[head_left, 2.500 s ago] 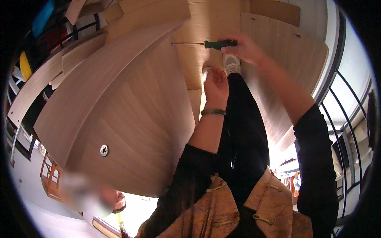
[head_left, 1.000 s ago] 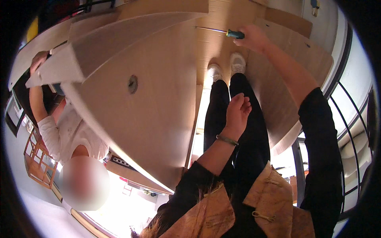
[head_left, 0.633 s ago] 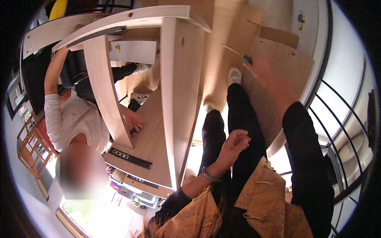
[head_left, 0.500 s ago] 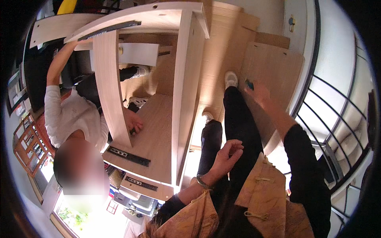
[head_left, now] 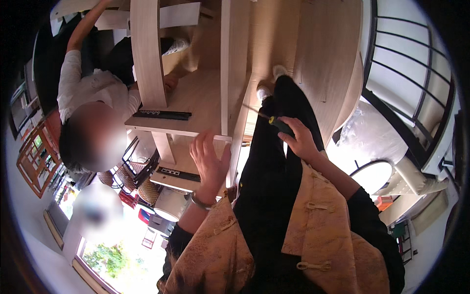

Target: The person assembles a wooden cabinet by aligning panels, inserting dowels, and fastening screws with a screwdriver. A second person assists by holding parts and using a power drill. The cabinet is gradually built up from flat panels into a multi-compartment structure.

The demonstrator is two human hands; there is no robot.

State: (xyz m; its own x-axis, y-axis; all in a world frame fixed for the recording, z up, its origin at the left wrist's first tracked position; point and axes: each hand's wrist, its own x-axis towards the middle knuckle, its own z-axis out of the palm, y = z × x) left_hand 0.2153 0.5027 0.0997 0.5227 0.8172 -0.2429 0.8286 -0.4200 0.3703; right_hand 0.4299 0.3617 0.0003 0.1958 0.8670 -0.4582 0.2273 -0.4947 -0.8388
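Note:
My right hand (head_left: 302, 139) is wrapped round the dark green handle of a screwdriver (head_left: 282, 126) with a yellow band. Its thin shaft points up and left, toward the side of a pale wooden furniture frame (head_left: 226, 68). My left hand (head_left: 210, 164), fingers stretched out and empty, is at the frame's near edge; whether the fingertips touch the wood I cannot tell. Black metal drawer slides (head_left: 162, 115) are fixed to the frame's panels. Beyond an upright wooden strip (head_left: 147, 54), a co-worker's hand (head_left: 170, 82) is by the inner panel, partly in shadow.
The co-worker in a light top (head_left: 98, 90) crouches left of the frame, one arm raised to its far end. A large wooden board (head_left: 325, 63) lies to my right, beside black metal railings (head_left: 399, 83) and clear plastic wrapping (head_left: 369, 130). Stacked chairs (head_left: 129, 174) stand behind the frame.
My view has shifted. My right hand has come back from over the board to in front of my legs, with the screwdriver. My left hand has opened and moved to the frame's edge.

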